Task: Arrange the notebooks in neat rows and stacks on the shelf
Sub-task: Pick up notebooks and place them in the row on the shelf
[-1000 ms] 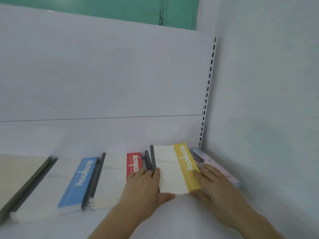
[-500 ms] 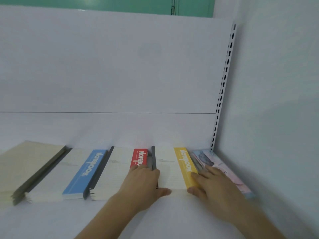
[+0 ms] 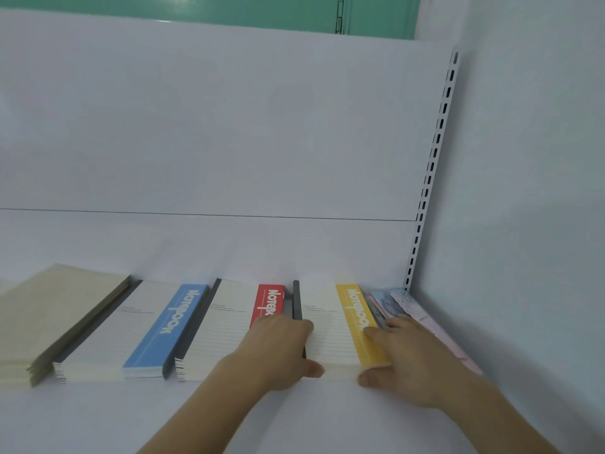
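Left hand (image 3: pixel 278 348) and right hand (image 3: pixel 404 358) grip the yellow-banded notebook stack (image 3: pixel 340 326) between them, thumbs seemingly at its front edge; squeeze evenly, squaring edges.

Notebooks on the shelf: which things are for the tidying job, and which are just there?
For the job:
yellow notebook stack, held between left hand and right hand
red notebook stack
blue notebook stack
beige stack
pastel notebooks
shelf

Just there:
slotted upright
green door
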The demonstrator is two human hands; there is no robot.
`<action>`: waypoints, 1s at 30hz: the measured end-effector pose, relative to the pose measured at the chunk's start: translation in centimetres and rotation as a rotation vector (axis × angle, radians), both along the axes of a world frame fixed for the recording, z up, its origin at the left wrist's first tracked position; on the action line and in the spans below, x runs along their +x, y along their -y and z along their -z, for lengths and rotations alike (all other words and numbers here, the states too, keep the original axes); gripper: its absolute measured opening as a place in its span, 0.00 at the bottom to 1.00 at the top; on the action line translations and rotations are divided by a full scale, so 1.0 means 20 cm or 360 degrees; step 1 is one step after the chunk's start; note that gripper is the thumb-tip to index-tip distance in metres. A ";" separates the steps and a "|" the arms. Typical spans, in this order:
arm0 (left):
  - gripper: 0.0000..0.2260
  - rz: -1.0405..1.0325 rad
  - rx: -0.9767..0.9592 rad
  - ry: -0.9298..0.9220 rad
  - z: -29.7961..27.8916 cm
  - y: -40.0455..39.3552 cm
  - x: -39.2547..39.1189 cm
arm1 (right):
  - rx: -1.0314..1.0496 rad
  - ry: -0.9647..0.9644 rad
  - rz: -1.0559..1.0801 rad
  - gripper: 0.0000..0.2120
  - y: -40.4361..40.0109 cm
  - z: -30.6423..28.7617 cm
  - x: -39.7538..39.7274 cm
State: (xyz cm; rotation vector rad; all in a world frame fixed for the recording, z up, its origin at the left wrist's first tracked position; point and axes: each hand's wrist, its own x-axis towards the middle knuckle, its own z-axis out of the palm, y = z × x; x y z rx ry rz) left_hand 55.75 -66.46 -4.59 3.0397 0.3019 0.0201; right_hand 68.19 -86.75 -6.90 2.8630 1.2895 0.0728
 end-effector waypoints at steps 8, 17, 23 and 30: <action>0.25 -0.0020 0.0054 -0.0050 0.02 0.02 0.00 | 0.0019 0.0123 -0.0016 0.42 0.00 0.01 0.00; 0.29 -0.0070 -0.0140 0.0189 0.06 0.04 -0.06 | 0.0179 0.0191 -0.0065 0.29 0.00 0.02 -0.10; 0.33 -0.0099 -0.0199 0.0453 0.08 0.05 -0.11 | 0.0232 0.0224 -0.0035 0.28 0.00 0.04 -0.13; 0.29 -0.0129 -0.0182 0.0671 0.06 0.04 -0.28 | 0.0517 0.0395 -0.0117 0.25 -0.11 0.05 -0.30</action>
